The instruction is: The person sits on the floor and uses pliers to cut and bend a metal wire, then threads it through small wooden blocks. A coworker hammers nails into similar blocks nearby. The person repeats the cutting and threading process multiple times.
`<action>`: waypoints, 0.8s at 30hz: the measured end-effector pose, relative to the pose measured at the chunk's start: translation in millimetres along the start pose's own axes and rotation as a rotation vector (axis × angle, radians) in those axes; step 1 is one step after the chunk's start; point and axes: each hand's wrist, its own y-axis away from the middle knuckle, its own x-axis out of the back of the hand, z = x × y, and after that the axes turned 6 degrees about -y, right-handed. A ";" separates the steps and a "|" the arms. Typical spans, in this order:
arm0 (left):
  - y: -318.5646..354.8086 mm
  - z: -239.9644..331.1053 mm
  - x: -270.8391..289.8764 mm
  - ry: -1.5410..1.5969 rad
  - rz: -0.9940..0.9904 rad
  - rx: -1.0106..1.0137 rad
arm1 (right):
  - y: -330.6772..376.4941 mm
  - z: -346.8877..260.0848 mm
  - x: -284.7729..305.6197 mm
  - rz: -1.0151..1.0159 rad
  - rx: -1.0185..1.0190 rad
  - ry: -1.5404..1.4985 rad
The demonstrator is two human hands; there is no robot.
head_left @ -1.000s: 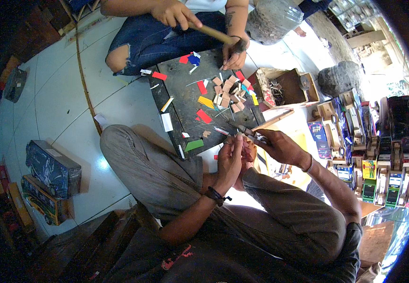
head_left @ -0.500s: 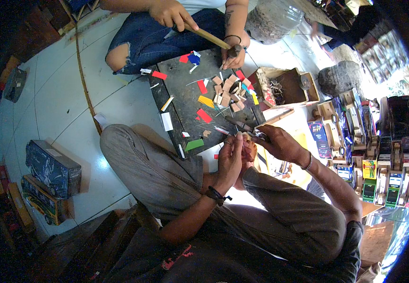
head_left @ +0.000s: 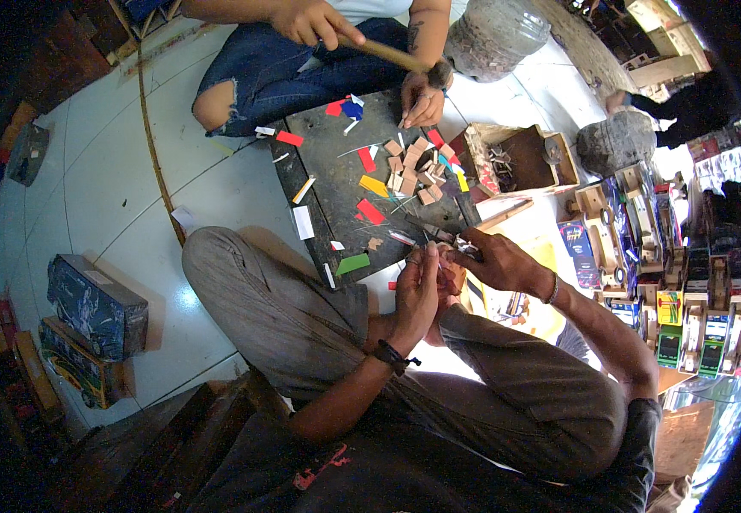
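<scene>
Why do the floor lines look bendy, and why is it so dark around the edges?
Head view: the fisheye lens curves the floor lines and leaves a black rim; bright window glare whitens the right side; the left hand and right hand look sharp, while the small piece between them is too tiny to make out.

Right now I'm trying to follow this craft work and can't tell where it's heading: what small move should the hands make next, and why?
Probably the right hand should close its pliers on the small wooden piece that the left hand pinches. Both hands meet above the knee, the tool's tip sits right at the piece, and the dark work board with more blocks lies just beyond.
</scene>
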 end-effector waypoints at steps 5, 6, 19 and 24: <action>0.5 -4.0 0.4 0.019 -0.015 -0.017 | -5.1 8.6 -2.8 0.011 0.055 0.091; 0.8 -5.1 1.8 0.013 -0.029 -0.015 | -7.1 10.1 -1.9 0.002 0.051 0.132; 0.2 -8.3 0.5 -0.049 0.006 0.050 | -13.6 15.2 -1.9 0.084 0.074 0.393; 0.3 -12.1 0.8 -0.002 -0.028 0.007 | -17.2 9.1 2.8 0.350 0.285 0.623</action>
